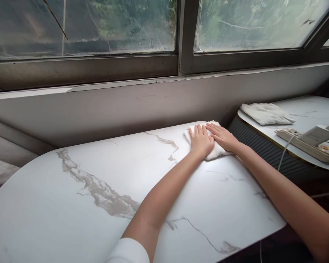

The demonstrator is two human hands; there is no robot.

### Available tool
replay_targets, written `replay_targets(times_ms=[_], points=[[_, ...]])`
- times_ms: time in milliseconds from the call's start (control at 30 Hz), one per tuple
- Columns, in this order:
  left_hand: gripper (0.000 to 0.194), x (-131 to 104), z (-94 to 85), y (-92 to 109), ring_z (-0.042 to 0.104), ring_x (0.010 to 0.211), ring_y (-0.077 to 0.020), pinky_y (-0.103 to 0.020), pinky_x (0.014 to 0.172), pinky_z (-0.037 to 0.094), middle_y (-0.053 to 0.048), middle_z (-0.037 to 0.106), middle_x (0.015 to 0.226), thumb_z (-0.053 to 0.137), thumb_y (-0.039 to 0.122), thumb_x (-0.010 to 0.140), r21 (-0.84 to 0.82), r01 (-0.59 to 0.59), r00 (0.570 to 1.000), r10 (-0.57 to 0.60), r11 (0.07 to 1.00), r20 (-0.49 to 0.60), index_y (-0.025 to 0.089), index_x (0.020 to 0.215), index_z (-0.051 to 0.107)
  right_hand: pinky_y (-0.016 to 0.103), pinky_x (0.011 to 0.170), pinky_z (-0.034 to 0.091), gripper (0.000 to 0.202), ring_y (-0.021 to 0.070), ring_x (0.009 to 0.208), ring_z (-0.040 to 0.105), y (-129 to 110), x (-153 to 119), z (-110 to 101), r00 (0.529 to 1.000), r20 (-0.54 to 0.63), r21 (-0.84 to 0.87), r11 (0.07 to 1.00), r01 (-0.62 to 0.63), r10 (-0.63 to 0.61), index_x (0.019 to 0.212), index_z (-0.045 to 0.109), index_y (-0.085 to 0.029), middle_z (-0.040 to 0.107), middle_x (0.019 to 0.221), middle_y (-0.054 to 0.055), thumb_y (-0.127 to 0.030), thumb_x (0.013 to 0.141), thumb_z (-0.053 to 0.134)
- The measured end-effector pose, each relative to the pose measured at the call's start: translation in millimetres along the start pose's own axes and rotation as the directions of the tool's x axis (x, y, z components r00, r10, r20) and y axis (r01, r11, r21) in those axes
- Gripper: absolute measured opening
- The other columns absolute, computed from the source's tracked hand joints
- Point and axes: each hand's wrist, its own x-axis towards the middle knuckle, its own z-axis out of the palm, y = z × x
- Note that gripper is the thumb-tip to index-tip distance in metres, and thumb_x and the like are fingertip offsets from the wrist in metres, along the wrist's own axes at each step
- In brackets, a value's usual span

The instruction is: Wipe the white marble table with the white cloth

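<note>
A folded white cloth (218, 150) lies on the white marble-patterned tabletop (79, 226), near its far right corner. My left hand (201, 141) rests palm down on the cloth, fingers stretched out and slightly spread. Beside it, my right hand (223, 137) also presses flat on the cloth, its fingers extended toward the left and touching or nearly touching the left hand. Parts of the cloth under both palms are hidden.
On a second marble-patterned table (312, 106) at right lie another white cloth (265, 113) and a power strip (307, 144) with a white charger (318, 135) and cables. A low wall (126, 109) and window frame (186, 62) run behind. Quilted upholstery (5, 149) borders the left.
</note>
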Motion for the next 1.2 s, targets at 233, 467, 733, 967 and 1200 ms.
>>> replay_targets(times_ms=[233, 467, 733, 967, 1200], points=[[0.061, -80.3, -8.1, 49.6, 0.011, 0.142, -0.0286, -0.051, 0.114, -0.001, -0.017, 0.023, 0.152, 0.018, 0.033, 0.093, -0.120, -0.148, 0.986, 0.156, 0.982, 0.061, 0.000, 0.144, 0.023, 0.047, 0.112, 0.023, 0.053, 0.0211, 0.139, 0.023, -27.9, -116.2, -21.3, 0.998, -0.004, -0.045, 0.997, -0.059, 0.059, 0.146, 0.027, -0.023, 0.028, 0.152, 0.004, -0.039, 0.096, 0.020], [0.062, -158.0, -21.7, 77.1, 0.010, 0.142, -0.0303, -0.055, 0.114, 0.002, -0.018, 0.023, 0.152, 0.015, 0.035, 0.094, -0.171, -0.279, 0.951, 0.297, 0.945, 0.088, -0.001, 0.144, 0.022, 0.052, 0.109, 0.029, 0.053, 0.0239, 0.138, 0.027, -73.6, -212.7, -30.9, 0.992, -0.080, -0.073, 0.992, -0.107, 0.101, 0.149, 0.011, -0.034, 0.027, 0.152, -0.001, -0.035, 0.096, 0.020], [0.062, -158.3, -22.1, 73.0, 0.013, 0.142, -0.0277, -0.050, 0.116, 0.004, -0.015, 0.027, 0.151, 0.015, 0.035, 0.093, -0.170, -0.281, 0.951, 0.297, 0.945, 0.081, 0.001, 0.144, 0.024, 0.051, 0.109, 0.030, 0.055, 0.0273, 0.136, 0.031, -68.1, -208.5, -22.7, 0.981, -0.098, -0.061, 0.983, -0.172, 0.165, 0.148, 0.016, -0.037, 0.034, 0.149, -0.002, -0.037, 0.093, 0.021], [0.062, -111.2, -13.7, 53.8, 0.018, 0.141, -0.0254, -0.050, 0.115, 0.004, -0.015, 0.027, 0.151, 0.016, 0.034, 0.092, -0.163, -0.239, 0.965, 0.252, 0.957, 0.069, 0.001, 0.143, 0.024, 0.047, 0.109, 0.031, 0.055, 0.0233, 0.136, 0.032, -42.8, -152.2, -16.8, 0.983, -0.076, -0.109, 0.979, -0.173, 0.165, 0.143, 0.035, -0.022, 0.040, 0.146, 0.005, -0.034, 0.090, 0.021], [0.060, -31.5, -4.8, 10.9, 0.019, 0.140, -0.0217, -0.046, 0.116, 0.005, -0.012, 0.026, 0.152, 0.017, 0.034, 0.092, -0.116, -0.199, 0.974, 0.210, 0.973, 0.088, 0.005, 0.144, 0.024, 0.046, 0.106, 0.034, 0.053, 0.0248, 0.133, 0.037, -15.7, -58.6, -1.1, 0.986, -0.100, -0.127, 0.981, -0.144, 0.132, 0.136, 0.044, -0.017, 0.046, 0.141, 0.009, -0.032, 0.090, 0.023]])
